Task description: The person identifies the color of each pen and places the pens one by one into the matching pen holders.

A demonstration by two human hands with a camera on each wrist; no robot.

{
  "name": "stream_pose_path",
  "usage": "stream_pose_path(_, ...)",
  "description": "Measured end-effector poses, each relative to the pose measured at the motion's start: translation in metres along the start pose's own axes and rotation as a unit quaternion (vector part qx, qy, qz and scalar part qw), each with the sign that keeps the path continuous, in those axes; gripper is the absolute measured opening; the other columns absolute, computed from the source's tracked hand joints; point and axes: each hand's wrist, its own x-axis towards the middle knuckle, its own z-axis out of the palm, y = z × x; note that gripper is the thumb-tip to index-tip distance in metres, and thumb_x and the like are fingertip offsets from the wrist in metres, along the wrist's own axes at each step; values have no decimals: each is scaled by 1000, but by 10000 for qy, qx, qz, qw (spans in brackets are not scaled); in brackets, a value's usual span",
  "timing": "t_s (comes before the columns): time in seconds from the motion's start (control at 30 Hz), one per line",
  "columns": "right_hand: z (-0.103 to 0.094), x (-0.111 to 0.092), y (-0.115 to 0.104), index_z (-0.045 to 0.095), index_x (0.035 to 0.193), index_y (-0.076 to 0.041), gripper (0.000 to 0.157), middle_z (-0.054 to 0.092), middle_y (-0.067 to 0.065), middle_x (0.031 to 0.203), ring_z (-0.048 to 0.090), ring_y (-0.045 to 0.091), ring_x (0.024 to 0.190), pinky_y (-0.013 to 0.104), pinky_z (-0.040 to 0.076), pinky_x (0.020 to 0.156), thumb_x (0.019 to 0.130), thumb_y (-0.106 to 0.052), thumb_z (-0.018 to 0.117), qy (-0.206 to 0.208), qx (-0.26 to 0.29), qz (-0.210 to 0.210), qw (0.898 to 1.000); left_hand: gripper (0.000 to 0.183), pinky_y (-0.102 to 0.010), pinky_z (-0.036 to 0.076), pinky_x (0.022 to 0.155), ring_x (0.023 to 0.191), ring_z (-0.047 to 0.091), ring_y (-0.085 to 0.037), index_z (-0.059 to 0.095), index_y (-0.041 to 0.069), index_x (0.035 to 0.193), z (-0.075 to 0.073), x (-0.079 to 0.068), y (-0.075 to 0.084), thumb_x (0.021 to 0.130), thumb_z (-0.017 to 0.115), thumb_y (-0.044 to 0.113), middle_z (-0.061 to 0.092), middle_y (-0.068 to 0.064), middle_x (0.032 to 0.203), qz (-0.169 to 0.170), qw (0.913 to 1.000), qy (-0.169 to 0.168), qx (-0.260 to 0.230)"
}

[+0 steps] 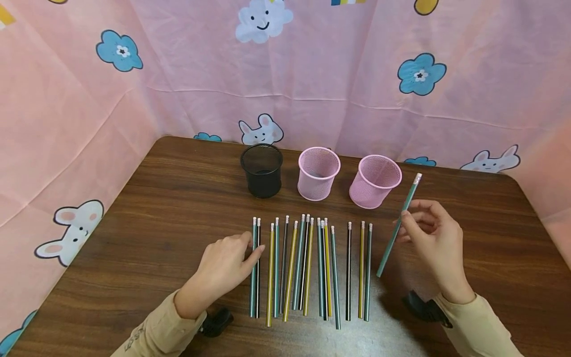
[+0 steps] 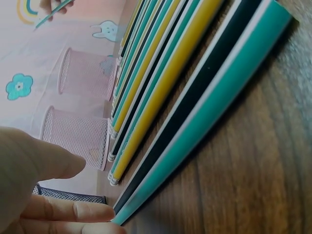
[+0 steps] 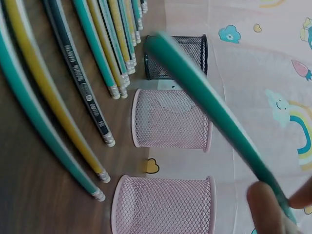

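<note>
A green pencil [image 1: 398,225] with a white-ended eraser is pinched between the thumb and fingers of my right hand [image 1: 430,238], raised above the table and tilted. In the right wrist view the same green pencil [image 3: 214,112] slants across the picture. My left hand [image 1: 227,260] is at the left end of a row of pencils, by a green pencil [image 1: 253,277] and a black pencil [image 1: 258,277] lying side by side. In the left wrist view its fingertips [image 2: 95,212] reach the eraser ends of these two, with the thumb held apart.
Several green, black and yellow pencils [image 1: 292,272] lie in a row on the brown wooden table [image 1: 134,238]. Behind them stand a black mesh cup [image 1: 263,181], a pink mesh cup [image 1: 315,186] and another pink mesh cup [image 1: 368,191]. A patterned pink cloth [image 1: 312,64] hangs behind.
</note>
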Motion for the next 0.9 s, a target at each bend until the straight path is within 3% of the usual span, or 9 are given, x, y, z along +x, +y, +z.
stream_pose_path(0.17, 4, 11, -1, 58, 101, -2, 14, 70, -4, 70, 67, 12, 53, 26, 54, 51, 89, 5, 58, 699, 1307, -126, 9889, 29, -24, 25, 40, 42, 34, -10, 56, 10, 77, 0, 1, 1, 93, 62, 33, 39, 4, 52, 5, 10000, -6, 13)
stream_pose_path(0.37, 10, 23, 2, 55, 101, 1, 15, 69, 8, 73, 68, 14, 58, 26, 55, 51, 88, 8, 58, 1355, 2706, -881, 9490, 28, -24, 26, 39, 42, 34, -10, 58, 9, 79, 0, 1, 2, 92, 63, 33, 39, 4, 53, -33, 10000, -8, 4)
stream_pose_path(0.7, 16, 36, -1, 46, 105, 7, 21, 64, 22, 78, 69, 27, 63, 31, 57, 56, 87, 9, 55, 2371, 3706, -1602, 8836, 29, -25, 24, 39, 42, 34, -10, 55, 11, 75, 1, -1, 1, 92, 63, 33, 38, 4, 51, -55, 10000, 43, -7)
stream_pose_path(0.9, 16, 39, -2, 42, 109, 9, 28, 58, 21, 84, 66, 27, 69, 31, 57, 57, 86, 7, 58, 2795, 3801, -1677, 8656, 29, -24, 24, 39, 41, 34, -10, 55, 11, 75, 0, -1, 1, 92, 63, 33, 38, 4, 50, -43, 10000, 77, -25)
